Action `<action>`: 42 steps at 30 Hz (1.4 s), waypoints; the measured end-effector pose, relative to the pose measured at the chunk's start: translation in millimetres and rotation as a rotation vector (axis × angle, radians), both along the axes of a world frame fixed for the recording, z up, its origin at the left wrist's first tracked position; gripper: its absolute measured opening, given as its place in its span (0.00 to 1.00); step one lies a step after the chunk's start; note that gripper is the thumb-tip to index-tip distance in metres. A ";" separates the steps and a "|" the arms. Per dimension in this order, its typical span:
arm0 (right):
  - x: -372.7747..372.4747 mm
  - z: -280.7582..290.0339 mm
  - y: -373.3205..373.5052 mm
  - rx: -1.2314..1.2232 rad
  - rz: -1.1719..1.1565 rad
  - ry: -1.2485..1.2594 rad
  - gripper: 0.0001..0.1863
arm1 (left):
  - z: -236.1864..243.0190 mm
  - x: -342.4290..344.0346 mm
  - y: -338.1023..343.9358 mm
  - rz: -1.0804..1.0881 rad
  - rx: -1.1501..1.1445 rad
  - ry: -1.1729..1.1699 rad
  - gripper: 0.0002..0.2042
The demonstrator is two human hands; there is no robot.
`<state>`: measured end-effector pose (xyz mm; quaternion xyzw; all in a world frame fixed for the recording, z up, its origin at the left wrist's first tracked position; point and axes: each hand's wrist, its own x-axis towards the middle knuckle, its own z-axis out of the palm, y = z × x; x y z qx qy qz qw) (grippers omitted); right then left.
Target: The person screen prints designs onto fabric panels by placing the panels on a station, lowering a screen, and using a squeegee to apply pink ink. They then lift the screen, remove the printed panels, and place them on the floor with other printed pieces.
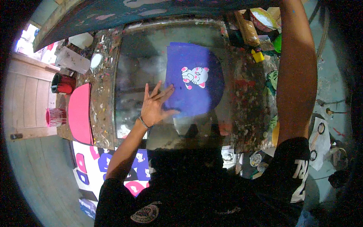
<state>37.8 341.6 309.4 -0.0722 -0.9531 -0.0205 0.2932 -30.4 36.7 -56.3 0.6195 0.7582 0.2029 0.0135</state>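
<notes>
A purple piece of sheet material (176, 72), with one rounded side and a printed white-and-pink cat, lies on a glass-like panel (132, 72) set in the worktable. My left hand (153, 108) is spread open over its left edge, the fingertips and thumb reaching onto the purple. Whether it presses down or just rests there, I cannot tell. My right arm (297, 72) stretches up along the right side and leaves the picture at the top, so the hand is out of sight. Across the top hangs a raised, paint-stained frame (109, 19).
Pink rounded pieces (80, 113) lie at the table's left edge, near a red-and-black cup (63, 83) and a pink-smeared container (55, 117). Printed pieces (142, 164) rest at the lower left. A yellow-capped bottle (258, 55) and a bowl (263, 19) stand at the right.
</notes>
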 end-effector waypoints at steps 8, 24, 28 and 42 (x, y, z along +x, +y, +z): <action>10.1 -2.6 0.1 0.006 0.107 0.022 0.32 | 0.9 2.0 0.3 0.007 0.020 0.013 0.42; 7.8 0.9 -4.2 0.008 -0.048 -0.083 0.23 | 7.9 -10.5 -0.6 -0.045 -0.062 0.053 0.45; 3.4 -3.5 4.4 0.031 0.042 0.024 0.26 | 9.1 -8.3 2.0 -0.042 -0.051 0.062 0.46; 1.7 -3.7 12.0 0.016 0.066 -0.010 0.25 | 0.5 -8.6 0.1 -0.042 -0.013 0.066 0.48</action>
